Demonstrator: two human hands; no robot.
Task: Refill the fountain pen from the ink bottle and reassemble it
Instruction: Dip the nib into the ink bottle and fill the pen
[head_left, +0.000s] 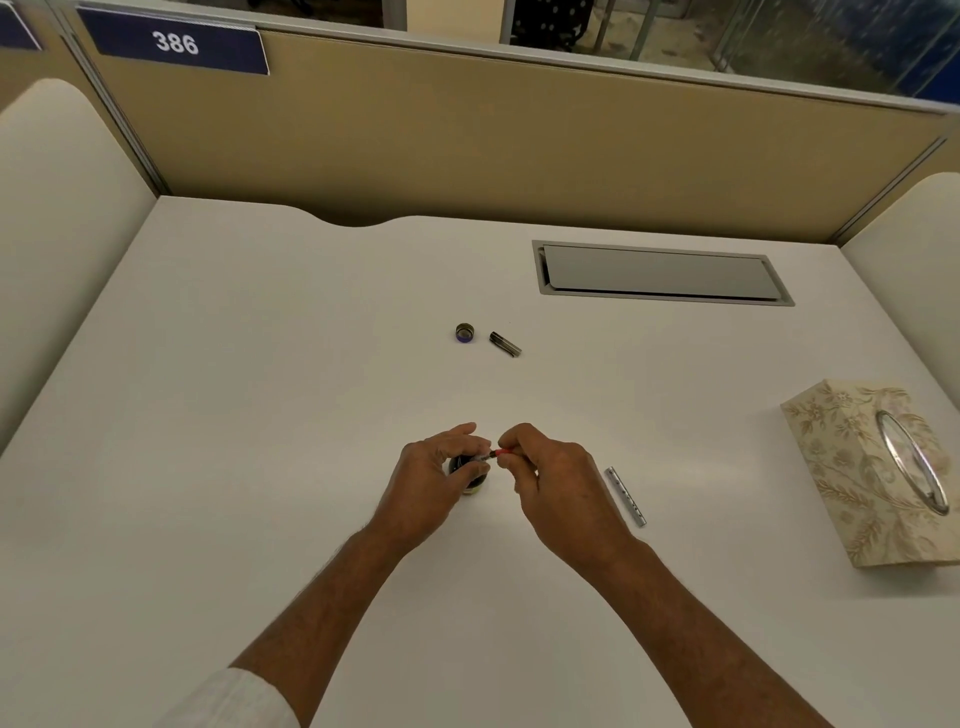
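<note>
2 arms show, each ending in a bare hand: the left hand (431, 483) and the right hand (556, 483). The left forearm (332, 597) is uncovered from the wrist to a white sleeve (234, 701) at the near edge, its cloth light with a faint woven texture. The right forearm (691, 623) is uncovered to the near edge. Fine hair shows along both forearms.

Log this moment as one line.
left hand: holds ink bottle | right hand: pinches pen section at bottle mouth | barrel, pen cap, bottle cap: on desk
</note>
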